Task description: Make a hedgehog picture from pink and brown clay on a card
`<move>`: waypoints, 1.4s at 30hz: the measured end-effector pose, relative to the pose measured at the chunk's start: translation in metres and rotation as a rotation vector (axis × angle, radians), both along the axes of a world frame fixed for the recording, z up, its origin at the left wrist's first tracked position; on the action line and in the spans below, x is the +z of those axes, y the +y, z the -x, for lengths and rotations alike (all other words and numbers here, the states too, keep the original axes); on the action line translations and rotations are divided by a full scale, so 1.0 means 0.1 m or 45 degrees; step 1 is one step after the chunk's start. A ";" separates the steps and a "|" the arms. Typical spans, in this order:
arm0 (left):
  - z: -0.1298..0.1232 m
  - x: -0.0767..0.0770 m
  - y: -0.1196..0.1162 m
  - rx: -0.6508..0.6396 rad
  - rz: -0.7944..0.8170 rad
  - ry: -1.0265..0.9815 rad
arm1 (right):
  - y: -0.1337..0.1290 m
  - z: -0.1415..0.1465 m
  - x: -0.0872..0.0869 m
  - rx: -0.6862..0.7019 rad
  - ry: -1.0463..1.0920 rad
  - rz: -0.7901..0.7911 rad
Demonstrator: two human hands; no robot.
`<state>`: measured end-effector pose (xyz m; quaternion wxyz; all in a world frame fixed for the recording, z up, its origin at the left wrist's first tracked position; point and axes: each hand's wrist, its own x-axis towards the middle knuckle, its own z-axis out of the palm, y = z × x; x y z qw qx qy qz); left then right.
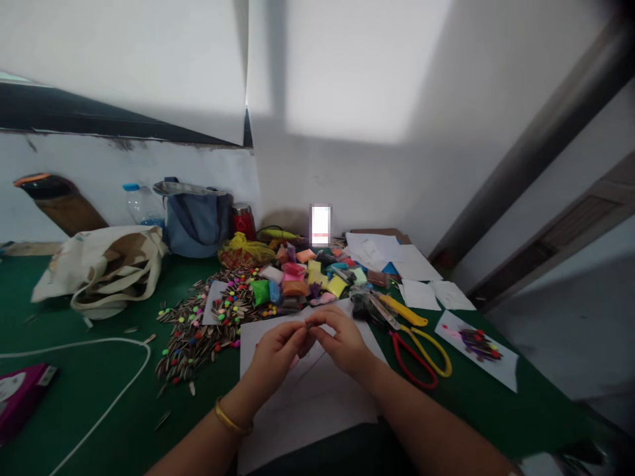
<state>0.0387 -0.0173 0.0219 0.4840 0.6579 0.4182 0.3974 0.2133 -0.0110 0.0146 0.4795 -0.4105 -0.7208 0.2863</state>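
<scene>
My left hand and my right hand meet above a white sheet of paper, their fingertips pinched together. Something small and dark shows between the fingers, too small to make out. A bit of pink is visible under my left hand. Left of the paper lies a heap of striped sunflower seeds mixed with small coloured balls. Behind the hands are packets of coloured clay. Scissors with red and yellow handles lie to the right, beside a yellow cutter.
A white card with decorated seeds is at the right. Along the wall stand a cream bag, a blue bag, a bottle and a red flask. A white cable and a magenta box are at left.
</scene>
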 end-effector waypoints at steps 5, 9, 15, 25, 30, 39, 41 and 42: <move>0.04 -0.08 0.01 0.167 -0.164 0.221 | 0.01 -0.01 -0.01 0.034 -0.058 0.041; 0.05 -0.07 0.02 0.115 -0.357 0.124 | 0.02 -0.02 -0.02 0.121 0.006 0.147; 0.04 0.01 0.02 0.142 -0.375 0.034 | 0.01 0.00 -0.01 0.304 0.244 0.349; 0.02 0.04 0.00 0.156 -0.432 0.112 | 0.00 0.03 -0.02 0.428 0.454 0.709; 0.02 0.04 -0.02 0.175 -0.455 0.156 | 0.00 0.00 0.03 0.364 0.340 0.597; 0.04 -0.02 0.02 0.153 -0.346 -0.034 | 0.01 -0.02 0.02 0.463 0.408 0.619; 0.04 -0.01 0.02 0.164 -0.364 -0.016 | 0.01 -0.01 0.01 0.462 0.438 0.614; 0.04 -0.01 0.01 0.179 -0.384 0.007 | 0.01 0.00 0.01 0.464 0.446 0.616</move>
